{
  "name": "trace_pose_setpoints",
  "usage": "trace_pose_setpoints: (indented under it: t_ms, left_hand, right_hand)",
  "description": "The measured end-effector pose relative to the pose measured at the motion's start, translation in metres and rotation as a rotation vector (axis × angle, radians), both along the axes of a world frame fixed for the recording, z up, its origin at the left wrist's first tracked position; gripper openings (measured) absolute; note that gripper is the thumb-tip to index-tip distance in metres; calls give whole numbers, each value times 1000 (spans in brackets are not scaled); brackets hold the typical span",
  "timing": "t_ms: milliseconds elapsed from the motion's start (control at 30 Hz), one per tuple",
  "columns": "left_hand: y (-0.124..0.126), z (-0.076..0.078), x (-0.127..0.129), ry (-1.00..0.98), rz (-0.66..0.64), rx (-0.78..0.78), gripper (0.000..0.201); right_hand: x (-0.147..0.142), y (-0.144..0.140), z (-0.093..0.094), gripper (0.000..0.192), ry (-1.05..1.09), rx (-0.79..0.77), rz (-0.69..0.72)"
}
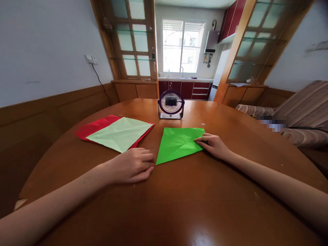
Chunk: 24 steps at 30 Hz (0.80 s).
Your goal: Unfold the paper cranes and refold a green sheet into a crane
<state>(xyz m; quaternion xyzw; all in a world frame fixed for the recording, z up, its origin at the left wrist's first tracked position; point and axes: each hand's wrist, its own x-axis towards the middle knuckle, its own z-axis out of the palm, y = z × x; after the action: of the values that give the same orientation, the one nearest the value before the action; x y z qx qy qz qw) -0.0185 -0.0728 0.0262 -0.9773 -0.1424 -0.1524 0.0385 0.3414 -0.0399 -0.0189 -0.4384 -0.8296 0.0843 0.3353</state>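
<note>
A bright green sheet of paper [179, 145] lies on the table in front of me, creased and folded to a point at its near left corner. My right hand [214, 145] has its fingers and thumb on the sheet's right edge, gripping it. Just left of the pointed corner, my left hand [138, 165] rests on the tabletop with fingers curled together and nothing visible in them. Beyond that hand is a creased pale green sheet [121, 133], lying on top of a red sheet [96, 127].
The brown wooden table [164, 212] has a rounded edge. A small dark purple desk fan [171, 104] stands behind the papers. A striped armchair [304, 106] is at the right. A socket [91, 59] with a black cord is on the left wall.
</note>
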Motion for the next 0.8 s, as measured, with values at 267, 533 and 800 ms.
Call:
trace_pose_setpoints:
  t_ms: [267,533,800]
  left_hand:
    - [35,-1,21,-83,156,-100,33]
    - [55,-32,52,74,230,-147,47]
    - [34,-32,50,155,340,17,54]
  right_hand:
    - [-2,-1,0,29,38,-16,-13]
    - [4,2,0,64,368,-204,15]
    - [5,4,7,62,676,-509,173]
